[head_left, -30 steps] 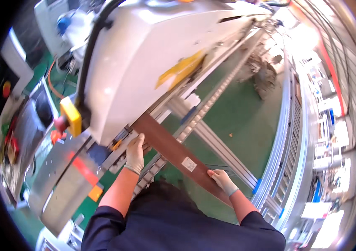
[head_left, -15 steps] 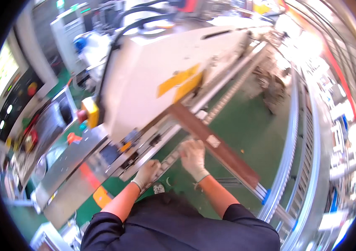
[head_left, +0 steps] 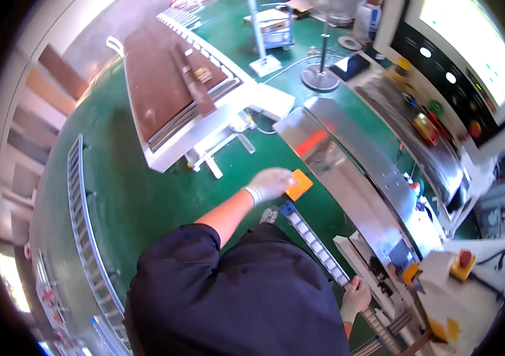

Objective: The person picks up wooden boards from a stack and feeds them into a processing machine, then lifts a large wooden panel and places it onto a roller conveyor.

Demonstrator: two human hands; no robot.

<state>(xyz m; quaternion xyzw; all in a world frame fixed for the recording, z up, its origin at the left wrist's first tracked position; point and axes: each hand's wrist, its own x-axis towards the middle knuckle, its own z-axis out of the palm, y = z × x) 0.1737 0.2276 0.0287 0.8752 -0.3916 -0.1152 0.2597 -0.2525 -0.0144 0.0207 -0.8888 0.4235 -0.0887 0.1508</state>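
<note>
My left hand (head_left: 270, 184), in a pale work glove, reaches forward to the left edge of an orange plate (head_left: 300, 184). Its fingers are blurred, and whether they touch the plate I cannot tell. Below and right of the plate runs a narrow roller rail (head_left: 316, 242) with pale rollers and a blue end piece (head_left: 288, 208). Low on the right, my gloved right hand (head_left: 355, 296) is curled over this rail, beside the machine's side. Part of its grip is hidden.
A metal machine table (head_left: 353, 184) stands along the right, with an emergency stop box (head_left: 462, 265). Ahead left, a roller table (head_left: 166, 160) bears brown boards (head_left: 154, 89). A roller conveyor frame (head_left: 89, 237) lies to the left. A round-based stand (head_left: 320, 78) is farther off.
My view has swung left, bringing the brown boards into sight. My left hand has left the roller rail and stretched out beside the orange plate. My right hand stays at the rail.
</note>
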